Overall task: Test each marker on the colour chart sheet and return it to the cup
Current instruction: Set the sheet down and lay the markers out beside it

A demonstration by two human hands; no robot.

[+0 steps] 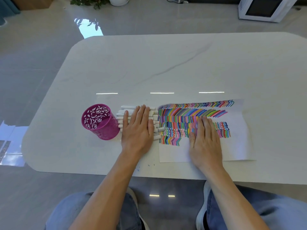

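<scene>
I see the white marble-look table (166, 63), the stripe-filled paper chart sheet (237, 146) and, to its left, the magenta cut-out metal cup (99, 123) — white markers (129, 107) rowed between. My left hand (137, 130) lies flat on the markers, my right hand (206, 140) flat on the sheet — fingers straight, holding nothing. No marker is under test, I judge; next I'd pinch one out.

Bare forearms, faded blue jeans, pale shoes.

The person wears light, washed-out blue jeans (282, 208), the cloth softly creased: the left leg (66, 211) fills the near left corner and the right leg (274, 201) the near right. The left forearm (106, 185) and right forearm (232, 193) are uncovered from the near edge up to the left hand (137, 131) and right hand (206, 140). Between the legs show a left shoe (134, 197) and a right shoe (204, 200), each with a whitish-grey toe and side and a black patch towards the near edge.
</scene>
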